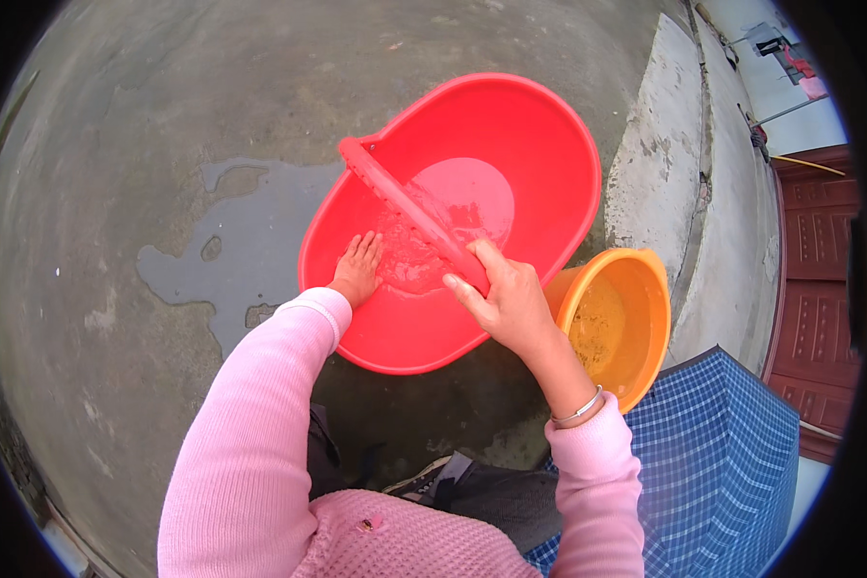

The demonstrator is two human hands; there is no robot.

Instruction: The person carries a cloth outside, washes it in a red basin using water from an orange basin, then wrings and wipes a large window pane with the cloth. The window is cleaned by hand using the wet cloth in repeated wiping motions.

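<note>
A red plastic mop bucket [542, 144] with a handle stands before me on wet concrete, some rippling water [412, 253] in its bottom. My right hand [509, 303] grips one end of the bucket's red handle [412, 206], which crosses over the opening. Inside the near left wall is my left hand [360, 269], fingers apart and holding nothing; whether it touches the wall I cannot tell. Just right of my right wrist an orange plastic bucket [654, 318] leans or stands with a little water in it.
An open blue checked umbrella [722, 433] lies at the lower right. A puddle [253, 224] spreads left of the red bucket. Along the right run a pale concrete strip [650, 144] and a dark red panelled door [816, 231]. My shoe [426, 477] is close below.
</note>
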